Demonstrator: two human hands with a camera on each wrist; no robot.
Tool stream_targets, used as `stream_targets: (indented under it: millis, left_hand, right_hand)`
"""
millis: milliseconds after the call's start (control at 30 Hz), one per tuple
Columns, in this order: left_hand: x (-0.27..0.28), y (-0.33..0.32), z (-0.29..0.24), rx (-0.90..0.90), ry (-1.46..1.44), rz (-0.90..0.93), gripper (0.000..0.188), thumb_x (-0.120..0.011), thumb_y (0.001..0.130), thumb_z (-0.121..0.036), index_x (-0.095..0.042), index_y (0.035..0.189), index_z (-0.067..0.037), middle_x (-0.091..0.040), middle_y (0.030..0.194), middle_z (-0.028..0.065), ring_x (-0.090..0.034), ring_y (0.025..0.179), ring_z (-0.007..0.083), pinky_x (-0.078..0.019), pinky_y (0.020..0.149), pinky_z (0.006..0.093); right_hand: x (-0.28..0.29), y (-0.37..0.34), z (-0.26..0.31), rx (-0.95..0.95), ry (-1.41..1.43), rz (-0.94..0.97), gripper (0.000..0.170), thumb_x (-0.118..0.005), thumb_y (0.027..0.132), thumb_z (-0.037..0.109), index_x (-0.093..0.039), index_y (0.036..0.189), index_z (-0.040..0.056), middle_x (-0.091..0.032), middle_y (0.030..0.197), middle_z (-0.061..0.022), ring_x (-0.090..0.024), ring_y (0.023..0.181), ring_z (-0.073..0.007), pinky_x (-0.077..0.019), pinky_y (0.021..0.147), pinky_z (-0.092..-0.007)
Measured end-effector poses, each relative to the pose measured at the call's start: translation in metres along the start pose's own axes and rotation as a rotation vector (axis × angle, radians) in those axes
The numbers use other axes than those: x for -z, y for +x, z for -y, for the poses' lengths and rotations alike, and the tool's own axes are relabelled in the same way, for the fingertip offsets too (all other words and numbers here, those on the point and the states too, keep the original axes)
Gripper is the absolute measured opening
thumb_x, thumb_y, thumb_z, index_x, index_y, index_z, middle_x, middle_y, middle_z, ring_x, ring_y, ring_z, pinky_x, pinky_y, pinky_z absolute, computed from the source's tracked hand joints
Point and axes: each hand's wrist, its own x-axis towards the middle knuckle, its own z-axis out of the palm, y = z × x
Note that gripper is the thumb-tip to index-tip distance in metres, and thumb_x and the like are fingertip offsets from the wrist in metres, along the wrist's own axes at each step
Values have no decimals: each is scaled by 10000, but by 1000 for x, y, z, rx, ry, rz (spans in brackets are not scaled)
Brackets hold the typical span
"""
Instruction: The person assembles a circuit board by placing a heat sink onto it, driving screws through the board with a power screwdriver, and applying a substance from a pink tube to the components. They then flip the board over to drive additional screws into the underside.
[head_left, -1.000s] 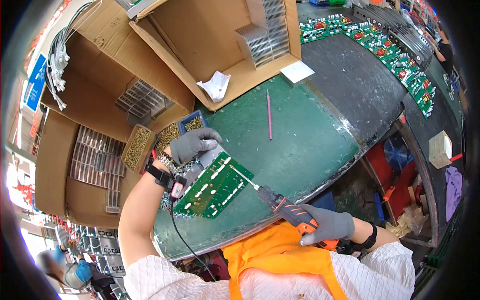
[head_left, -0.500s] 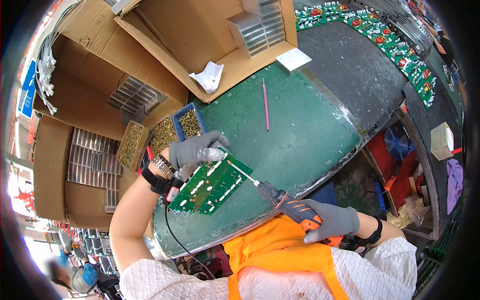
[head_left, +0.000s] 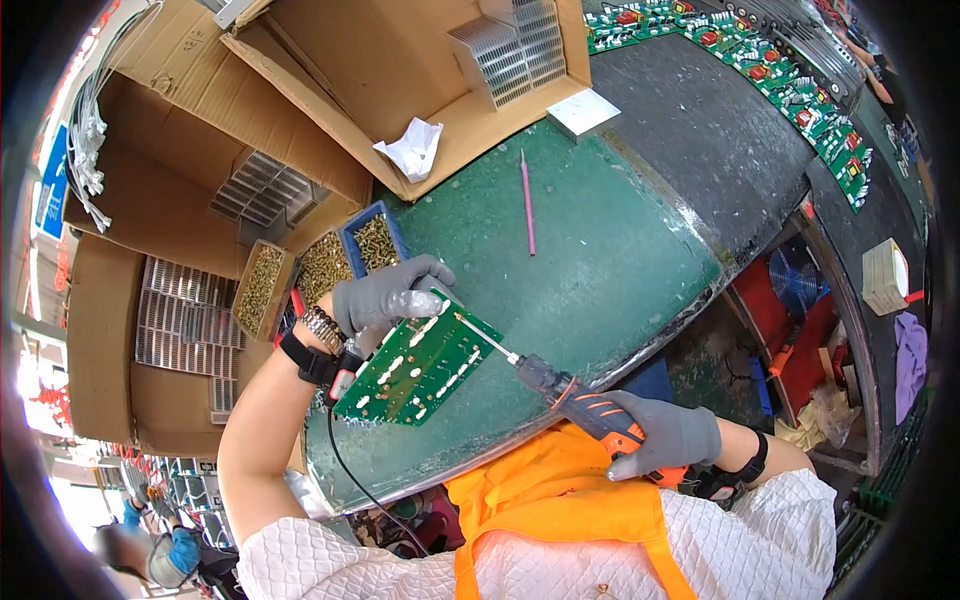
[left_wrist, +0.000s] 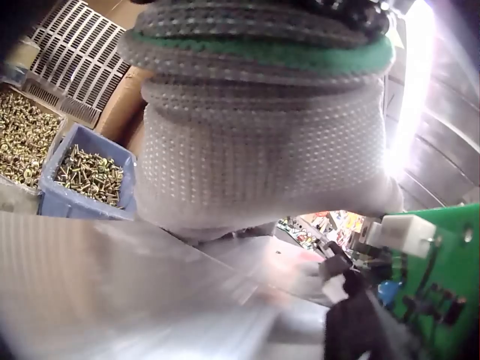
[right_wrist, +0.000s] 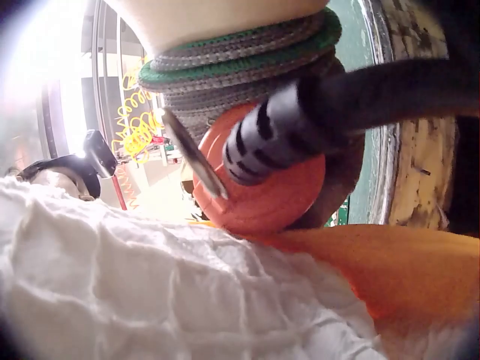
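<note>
My gloved left hand [head_left: 385, 297] grips the upper corner of a green circuit board [head_left: 412, 372], its soldered side facing up and tilted. Shiny sheet metal [left_wrist: 112, 289] lies under that hand in the left wrist view, beside the board's component side. My gloved right hand [head_left: 668, 435] holds an orange-and-black electric screwdriver [head_left: 592, 405] by its handle. The long bit [head_left: 485, 335] points up and left, its tip at the board near my left fingers. In the right wrist view, the tool's orange butt end [right_wrist: 289, 199] and thick black cord [right_wrist: 397, 94] show below the glove cuff.
Bins of brass-coloured screws, one of them a blue bin [head_left: 375, 240], stand beyond my left hand. Cardboard boxes [head_left: 400, 185] with slotted metal parts stand behind. A pink pen-like stick [head_left: 528, 205] lies on the green mat [head_left: 590, 250]. Populated boards [head_left: 765, 75] line the far right.
One second ago the bit tip was also at the board. My left thumb has shifted onto the board's upper edge, and the board now hides more of the metal beneath. The view has shifted slightly.
</note>
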Motion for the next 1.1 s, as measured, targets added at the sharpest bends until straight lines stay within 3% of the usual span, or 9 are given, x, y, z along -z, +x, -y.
stream_targets:
  millis: [467, 567, 633, 667, 733, 767, 833, 1100]
  left_hand:
    - [6, 3, 6, -2, 140, 9, 804, -714, 748, -562, -455, 1276, -14, -597, 1085, 91, -558, 987, 176, -459, 892, 337]
    - [5, 3, 7, -13, 109, -6, 780, -701, 762, -563, -464, 1267, -18, -595, 1080, 90, -558, 988, 178, -456, 893, 335]
    - [4, 4, 9, -34, 118, -7, 762, -668, 778, -590, -484, 1245, -17, -592, 1070, 89, -556, 987, 177, -454, 895, 333]
    - [3, 3, 8, -34, 117, -6, 762, -668, 778, -590, -484, 1245, -17, -592, 1070, 89, -556, 987, 177, -454, 895, 333]
    - [0, 1, 4, -62, 167, -25, 753, -632, 788, -620, -504, 1221, -17, -594, 1063, 91, -558, 985, 180, -455, 889, 335]
    - [0, 1, 6, -59, 165, -27, 753, -632, 788, -620, -504, 1221, -17, -594, 1063, 91, -558, 985, 180, -455, 889, 335]
    - [2, 2, 10, -95, 216, -45, 611, -583, 857, -535, -527, 1209, -39, -610, 1023, 105, -584, 978, 204, -465, 876, 346]
    - [2, 3, 14, -129, 266, -69, 597, -574, 867, -534, -541, 1198, -38, -608, 1031, 114, -586, 970, 218, -466, 869, 343]
  right_hand:
    - [-5, 2, -1, 9, 42, -22, 911, -826, 689, 285, -323, 1387, -13, -518, 1105, -96, -516, 954, -146, -468, 839, -300]
    - [-8, 3, -1, 98, 34, -42, 876, -807, 708, 266, -323, 1388, 0, -535, 1049, -89, -546, 856, -139, -493, 755, -290]
    - [-10, -3, 11, -28, 293, 84, 693, -769, 744, 229, -398, 1296, 33, -562, 918, -67, -572, 703, -136, -508, 623, -289]
    - [-10, -6, 12, -30, 294, 84, 693, -769, 744, 229, -398, 1296, 33, -562, 918, -67, -572, 703, -136, -508, 623, -289]
    - [-12, -11, 16, -60, 632, 266, 499, -731, 772, 191, -444, 1162, 72, -561, 778, -47, -570, 587, -139, -500, 524, -294]
    - [-14, -13, 20, -84, 663, 266, 419, -733, 781, 196, -447, 1070, 93, -556, 726, -47, -588, 587, -154, -511, 520, -310]
    - [-19, -15, 27, -101, 629, 241, 438, -738, 784, 204, -442, 1085, 91, -556, 727, -50, -589, 585, -154, -510, 515, -311]
    - [-33, -20, 44, -156, 533, 107, 499, -744, 803, 202, -405, 1154, 93, -557, 741, -57, -595, 582, -156, -520, 527, -307]
